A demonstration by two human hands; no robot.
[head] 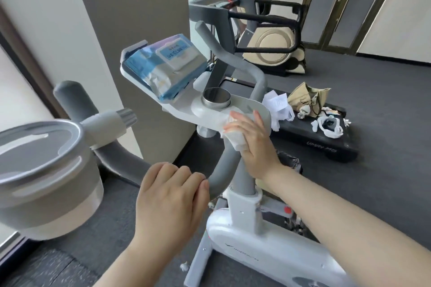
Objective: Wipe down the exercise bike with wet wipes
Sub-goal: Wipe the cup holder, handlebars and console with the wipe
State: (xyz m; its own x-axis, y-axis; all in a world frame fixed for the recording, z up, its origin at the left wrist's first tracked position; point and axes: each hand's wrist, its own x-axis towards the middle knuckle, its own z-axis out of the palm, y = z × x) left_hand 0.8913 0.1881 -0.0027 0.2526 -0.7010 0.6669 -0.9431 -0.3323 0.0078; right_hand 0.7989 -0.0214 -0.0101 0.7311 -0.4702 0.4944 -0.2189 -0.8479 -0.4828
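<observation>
the left hand lies nearest, fingers curled round the grey padded handlebar of the white exercise bike. just beyond and to its right, the right hand presses flat, fingers straight, on a crumpled white wet wipe against the bike's white console plate. just past those fingertips sits a round metal knob; beyond it, further left, a blue pack of wet wipes rests on the tray.
</observation>
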